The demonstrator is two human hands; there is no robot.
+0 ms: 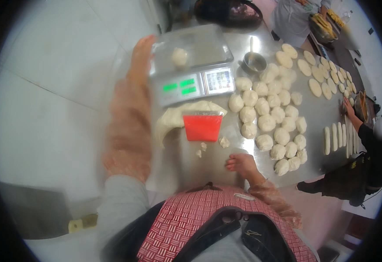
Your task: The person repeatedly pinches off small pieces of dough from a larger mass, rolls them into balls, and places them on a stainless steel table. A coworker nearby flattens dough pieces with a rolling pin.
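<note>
My left hand (143,54), blurred, is raised at the left edge of a digital scale (178,88); whether it touches the scale cannot be told. A dough ball (180,57) sits on the scale's metal pan. In front of the scale lies a long piece of dough (173,116), with a red-handled dough scraper (202,127) against it. Small dough scraps (224,142) lie beside the scraper. My right hand (242,162) hovers or rests low over the steel table near its front edge, fingers curled, with nothing visible in it. Many dough balls (266,122) are grouped to its right.
A metal dipper (256,62) stands behind the dough balls. Flattened dough ovals (315,87) and dough strips (334,137) lie further right. A co-worker's hand (349,106) reaches in at the right; another person stands behind near a metal bowl (323,29). A white tiled wall is at left.
</note>
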